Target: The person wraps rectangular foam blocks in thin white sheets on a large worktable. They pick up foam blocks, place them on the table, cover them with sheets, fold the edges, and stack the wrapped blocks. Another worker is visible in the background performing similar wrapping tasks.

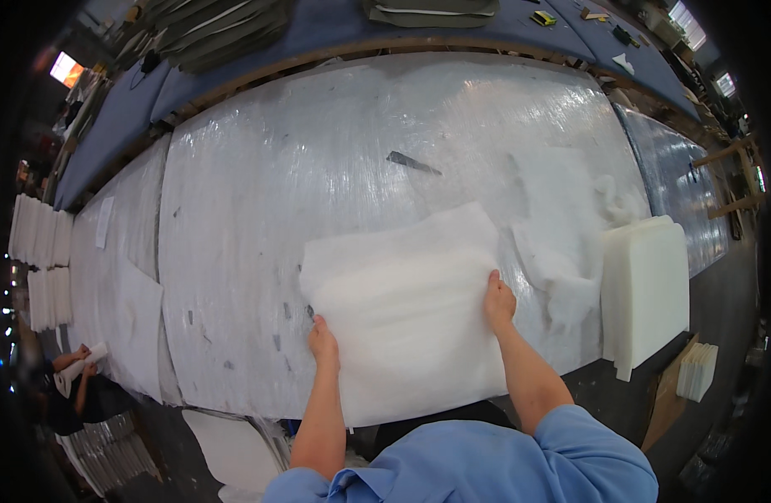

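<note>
A large piece of white batting (pixel 411 310), soft and roughly square, lies in front of me over the near edge of a plastic-wrapped table (pixel 260 193). My left hand (pixel 323 344) grips its left edge, thumb on top. On the opposite edge my right hand (pixel 499 303) has hold of it in the same way. The fingers of both hands are partly hidden beneath the batting. Its far right corner reaches up past my right hand. To the right of it lie loose, thin white batting scraps (pixel 561 226).
A thick stack of cream foam pads (pixel 645 289) stands at the table's right edge. A dark strip (pixel 414 163) lies mid-table. Beyond is a blue-covered table (pixel 327 33) with grey-green sheets (pixel 218 33). At far left, another person's hands (pixel 85 360) hold a white roll.
</note>
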The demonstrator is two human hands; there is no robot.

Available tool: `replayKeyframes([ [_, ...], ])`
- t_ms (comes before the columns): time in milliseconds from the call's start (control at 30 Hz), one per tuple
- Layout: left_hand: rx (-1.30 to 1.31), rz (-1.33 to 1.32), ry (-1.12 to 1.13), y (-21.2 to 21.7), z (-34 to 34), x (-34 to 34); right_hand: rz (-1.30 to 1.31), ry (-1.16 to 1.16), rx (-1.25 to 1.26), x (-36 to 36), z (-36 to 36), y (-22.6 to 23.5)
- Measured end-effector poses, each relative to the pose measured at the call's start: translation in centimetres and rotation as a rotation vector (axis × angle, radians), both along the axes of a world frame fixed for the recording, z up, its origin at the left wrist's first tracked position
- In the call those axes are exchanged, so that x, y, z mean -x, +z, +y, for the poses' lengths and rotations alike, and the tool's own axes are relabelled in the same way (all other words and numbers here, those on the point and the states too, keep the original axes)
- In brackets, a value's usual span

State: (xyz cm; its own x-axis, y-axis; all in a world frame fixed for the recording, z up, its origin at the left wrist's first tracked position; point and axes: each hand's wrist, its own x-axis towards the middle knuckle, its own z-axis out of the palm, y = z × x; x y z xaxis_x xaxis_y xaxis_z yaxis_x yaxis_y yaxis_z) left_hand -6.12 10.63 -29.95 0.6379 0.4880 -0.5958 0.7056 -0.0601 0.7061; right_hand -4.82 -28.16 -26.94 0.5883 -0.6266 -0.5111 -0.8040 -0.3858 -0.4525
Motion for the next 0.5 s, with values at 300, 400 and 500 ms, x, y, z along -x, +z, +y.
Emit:
replayKeyframes([
  [300, 0.026, 0.037, -0.297, 2.6, 4.6, -4.7, -0.251, 0.055, -0.084, -1.8, -7.1, -2.8],
  [400, 0.026, 0.139, -0.266, 2.8, 5.0, -9.4, -0.266, 0.035, -0.382, -7.9, -5.2, -0.8],
  [500, 0.036, 0.041, -0.268, 0.4, 4.3, -11.2, -0.211, 0.050, -0.410, -9.8, -4.7, -1.4],
])
